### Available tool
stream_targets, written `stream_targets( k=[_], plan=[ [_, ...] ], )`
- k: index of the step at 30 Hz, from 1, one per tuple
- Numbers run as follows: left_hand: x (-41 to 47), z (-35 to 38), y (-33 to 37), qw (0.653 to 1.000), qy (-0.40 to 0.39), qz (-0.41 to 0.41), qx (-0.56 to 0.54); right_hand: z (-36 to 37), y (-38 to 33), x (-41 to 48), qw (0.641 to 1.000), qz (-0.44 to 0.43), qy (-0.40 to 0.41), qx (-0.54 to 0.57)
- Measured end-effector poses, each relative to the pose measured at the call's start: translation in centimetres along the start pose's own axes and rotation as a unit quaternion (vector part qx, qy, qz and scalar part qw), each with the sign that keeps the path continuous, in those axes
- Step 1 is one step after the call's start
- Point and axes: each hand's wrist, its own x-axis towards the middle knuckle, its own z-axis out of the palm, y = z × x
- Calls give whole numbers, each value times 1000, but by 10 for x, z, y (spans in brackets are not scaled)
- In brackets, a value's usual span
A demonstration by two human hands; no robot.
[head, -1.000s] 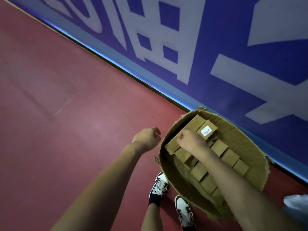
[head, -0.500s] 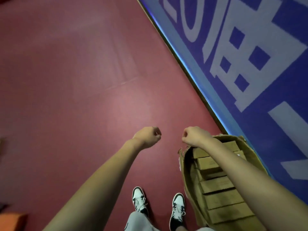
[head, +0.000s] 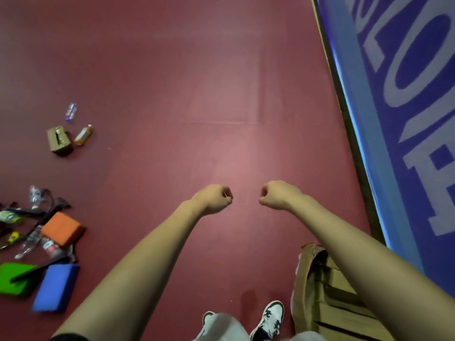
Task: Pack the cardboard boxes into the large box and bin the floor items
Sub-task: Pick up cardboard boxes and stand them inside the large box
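Observation:
The large cardboard box (head: 301, 286) stands at the lower right beside the blue banner, with small brown boxes (head: 344, 313) packed inside; my right forearm covers part of it. My left hand (head: 214, 198) and my right hand (head: 277, 195) hover side by side over the red floor, both curled into fists with nothing in them. Far left on the floor lie a small cardboard box (head: 58, 140), a clear bottle (head: 71, 112) and an orange bottle (head: 83, 135).
A heap at the left edge holds an orange block (head: 62, 228), a blue block (head: 55, 286), a green block (head: 14, 278), crushed bottles (head: 35, 195) and dark straps. The blue banner wall (head: 406, 119) runs along the right. My shoes (head: 269, 321) stand beside the large box.
My right hand has left the packed boxes and risen beside the left one. The view has swung left, so the large box has slid to the lower right and the floor litter has appeared.

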Motion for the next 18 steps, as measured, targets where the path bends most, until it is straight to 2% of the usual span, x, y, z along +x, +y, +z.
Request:
stream_targets(
  k=[7, 18],
  plan=[
    [-56, -49, -127, 992, 52, -37, -106, 14, -138, 15, 998, -55, -14, -36],
    [-92, -116, -305, 969, 128, -131, -166, 13, -331, 81, 976, -173, -50, -124]
  ],
)
